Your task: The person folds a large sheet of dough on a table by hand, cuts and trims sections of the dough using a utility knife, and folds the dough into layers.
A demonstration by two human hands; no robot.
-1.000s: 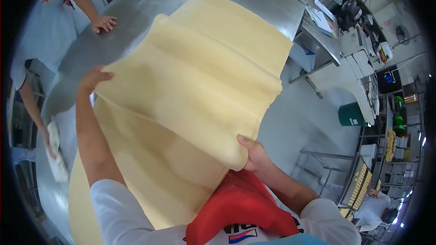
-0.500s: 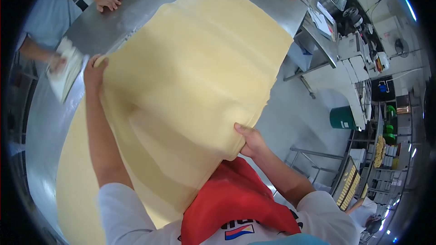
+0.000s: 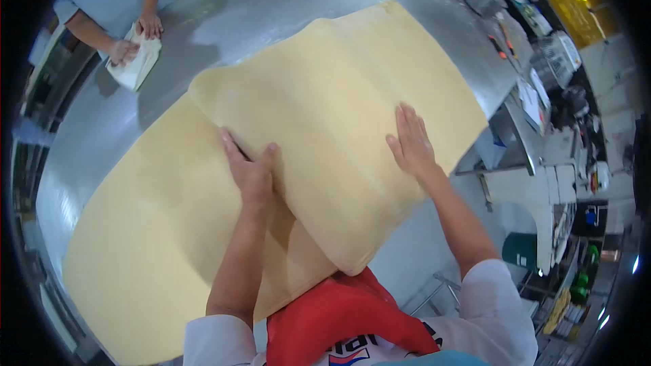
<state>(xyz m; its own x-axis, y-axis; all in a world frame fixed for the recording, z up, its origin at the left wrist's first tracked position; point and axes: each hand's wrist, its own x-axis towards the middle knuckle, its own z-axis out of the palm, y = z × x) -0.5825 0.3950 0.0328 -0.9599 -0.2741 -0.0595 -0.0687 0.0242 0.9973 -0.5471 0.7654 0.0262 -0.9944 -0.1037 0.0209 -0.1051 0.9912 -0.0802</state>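
A large pale yellow dough sheet (image 3: 142,230) lies over the metal table, with a broad flap (image 3: 332,115) folded across its right part. My left hand (image 3: 251,176) is at the flap's left edge, thumb and forefinger apart, the thumb against the upper layer; its other fingers are partly hidden. Flat on top of the flap, toward its right side, rests my right hand (image 3: 412,146) with fingers stretched out. The near corner of the flap overhangs the table edge by my red apron (image 3: 346,312).
Across the metal table (image 3: 264,0), a co-worker's hands (image 3: 125,53) press a white cloth (image 3: 139,68) on the surface. Orange-handled tools (image 3: 498,47) lie at the far right. A side table with papers (image 3: 530,102) and a green bin (image 3: 520,251) stand to the right.
My left hand has left the sheet's far-left corner and come nearer along the flap edge. My right hand has moved from gripping the near edge to lying flat on top.
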